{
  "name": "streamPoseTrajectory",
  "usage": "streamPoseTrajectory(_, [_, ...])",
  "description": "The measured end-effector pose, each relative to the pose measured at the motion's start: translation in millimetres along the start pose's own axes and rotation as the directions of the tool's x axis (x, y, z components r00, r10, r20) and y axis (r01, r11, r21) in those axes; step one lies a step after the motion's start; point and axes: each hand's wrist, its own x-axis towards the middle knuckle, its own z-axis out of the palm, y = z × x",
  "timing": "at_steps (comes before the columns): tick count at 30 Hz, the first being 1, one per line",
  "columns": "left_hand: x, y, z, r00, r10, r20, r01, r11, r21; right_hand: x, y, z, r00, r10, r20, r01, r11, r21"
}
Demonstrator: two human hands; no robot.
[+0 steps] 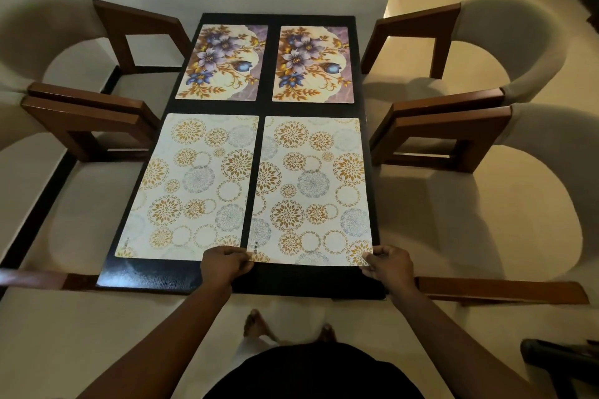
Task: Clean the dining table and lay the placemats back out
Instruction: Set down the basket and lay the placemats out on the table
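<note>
A dark dining table (pixel 155 275) carries four placemats. Two purple-flowered placemats lie at the far end, one on the left (pixel 223 63) and one on the right (pixel 312 64). Two cream placemats with gold and grey circles lie nearer, one on the left (pixel 191 187) and one on the right (pixel 311 191). My left hand (pixel 223 264) pinches the near left corner of the right cream placemat. My right hand (pixel 389 264) pinches its near right corner. That placemat lies flat, with its near edge close to the table's front edge.
Two upholstered chairs with wooden arms stand on the left (pixel 87 113) and two on the right (pixel 453 126), pushed close to the table. Another wooden chair arm (pixel 499 291) lies at the near right. A wall runs behind the table's far end.
</note>
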Motion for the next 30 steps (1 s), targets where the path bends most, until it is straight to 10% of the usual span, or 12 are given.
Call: streamPoseTrajectory(30, [-2, -6, -4, 0.999, 0.023, -0.039, -0.017, 0.99, 0.138, -13, -3, -7, 0.994, -0.061, -0.094, 0.053, 0.995, -0.084])
